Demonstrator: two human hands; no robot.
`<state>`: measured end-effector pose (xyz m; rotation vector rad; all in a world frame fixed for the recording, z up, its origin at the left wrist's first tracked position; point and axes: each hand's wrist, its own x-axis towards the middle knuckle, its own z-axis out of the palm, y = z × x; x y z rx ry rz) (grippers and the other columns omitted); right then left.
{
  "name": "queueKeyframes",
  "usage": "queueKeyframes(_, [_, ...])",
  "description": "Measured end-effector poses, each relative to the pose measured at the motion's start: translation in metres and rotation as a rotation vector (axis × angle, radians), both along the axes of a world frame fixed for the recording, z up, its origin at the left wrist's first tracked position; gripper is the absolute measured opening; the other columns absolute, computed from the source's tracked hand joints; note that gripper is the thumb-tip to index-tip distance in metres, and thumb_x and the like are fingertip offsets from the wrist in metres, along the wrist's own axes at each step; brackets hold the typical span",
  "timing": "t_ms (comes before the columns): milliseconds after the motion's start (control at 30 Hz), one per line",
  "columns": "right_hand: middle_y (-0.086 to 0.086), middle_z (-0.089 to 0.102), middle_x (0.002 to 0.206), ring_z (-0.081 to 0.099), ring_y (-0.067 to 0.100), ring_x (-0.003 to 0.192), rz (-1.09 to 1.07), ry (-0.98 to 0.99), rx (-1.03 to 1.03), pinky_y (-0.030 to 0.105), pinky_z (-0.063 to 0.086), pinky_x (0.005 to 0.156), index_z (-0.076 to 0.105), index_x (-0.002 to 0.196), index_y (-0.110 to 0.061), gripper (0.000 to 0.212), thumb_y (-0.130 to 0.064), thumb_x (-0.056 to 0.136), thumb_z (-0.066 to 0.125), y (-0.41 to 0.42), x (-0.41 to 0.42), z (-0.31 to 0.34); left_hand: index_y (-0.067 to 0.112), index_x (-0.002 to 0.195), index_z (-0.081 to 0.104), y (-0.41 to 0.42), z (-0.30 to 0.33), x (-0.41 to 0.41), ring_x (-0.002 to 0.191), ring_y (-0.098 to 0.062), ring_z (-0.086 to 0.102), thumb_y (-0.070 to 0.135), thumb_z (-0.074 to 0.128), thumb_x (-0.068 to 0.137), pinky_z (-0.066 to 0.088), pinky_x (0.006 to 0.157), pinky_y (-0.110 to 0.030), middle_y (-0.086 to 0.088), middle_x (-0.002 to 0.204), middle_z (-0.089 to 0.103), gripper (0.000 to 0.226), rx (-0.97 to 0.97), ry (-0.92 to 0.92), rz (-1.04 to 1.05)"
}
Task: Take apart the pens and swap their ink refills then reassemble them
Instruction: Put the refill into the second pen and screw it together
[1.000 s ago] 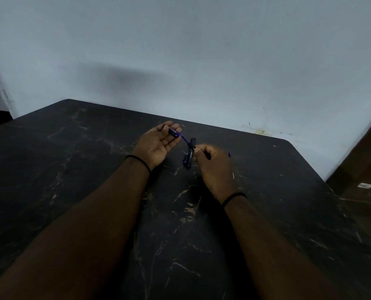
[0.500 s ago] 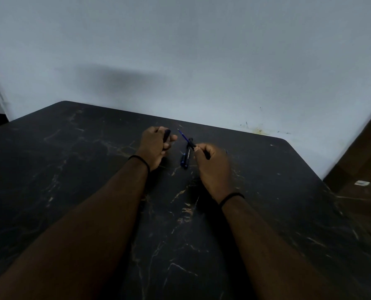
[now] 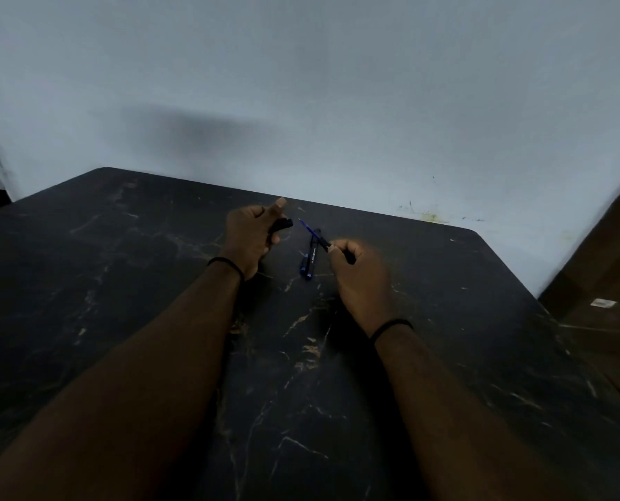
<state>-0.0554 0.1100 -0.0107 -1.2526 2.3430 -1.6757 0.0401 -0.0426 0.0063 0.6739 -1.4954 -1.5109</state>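
One pen is seen to be taken apart, so the task is judged to be only at its start. A short black pen piece (image 3: 282, 224), maybe a cap or the front part, is held in the left hand (image 3: 252, 236), with the fingers curled shut round it and one end sticking out. The rest of that pen (image 3: 328, 245) is gripped in the closed right hand (image 3: 359, 269), and a thin blue ink refill (image 3: 309, 228) is seen poking out of its front end, with the tip pointed up and away toward the wall. The two hands are held apart, with a small gap between the black piece and the refill tip. A second pen (image 3: 309, 260), black with blue at its near end, is laid flat on the dark table (image 3: 446, 356). Taking that second pen as the landmark, the left hand is to its left, the right hand is just to its right, and the blue refill is crossed above its far end. The second pen is touched by no hand and looks whole, though it is dim and small, so this cannot be told for sure. What is thought to be left is a lot: the blue refill is to be pulled all the way out, the second pen is to be opened, the refills are to be swapped, and both pens are to be put back together.
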Motion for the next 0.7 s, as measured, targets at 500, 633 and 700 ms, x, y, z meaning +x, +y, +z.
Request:
queueKeyframes(500, [-0.020,0.066,0.078,0.060,-0.005,0.070,0.057,0.030,0.045,0.016,0.042,0.060,0.065,0.077,-0.036,0.018,-0.029,0.093,0.060,-0.004,-0.004,-0.005,0.012,0.078,0.065,-0.008,-0.006,0.002,0.041,-0.008,0.031,0.040,0.055,0.097,0.025,0.037,-0.019,-0.004,0.061,0.055,0.035,-0.072,-0.049,-0.169])
queueKeyframes(633, [-0.015,0.068,0.083,0.061,0.000,0.075,0.076,0.025,0.047,0.021,0.045,0.065,0.069,0.086,-0.031,0.012,-0.028,0.094,0.060,-0.006,-0.006,-0.007,0.011,0.095,0.064,-0.010,-0.010,-0.002,0.048,-0.009,0.036,0.030,0.057,0.097,0.031,0.038,-0.020,-0.007,0.077,0.063,0.020,-0.079,-0.046,-0.246])
queueKeyframes(700, [-0.010,0.069,0.085,0.062,0.005,0.076,0.083,0.029,0.042,0.024,0.047,0.067,0.070,0.088,-0.028,0.012,-0.026,0.094,0.060,-0.008,-0.007,-0.009,0.009,0.102,0.062,-0.010,-0.011,-0.003,0.050,-0.010,0.043,0.024,0.061,0.096,0.037,0.040,-0.022,-0.006,0.079,0.066,0.016,-0.050,-0.010,-0.245])
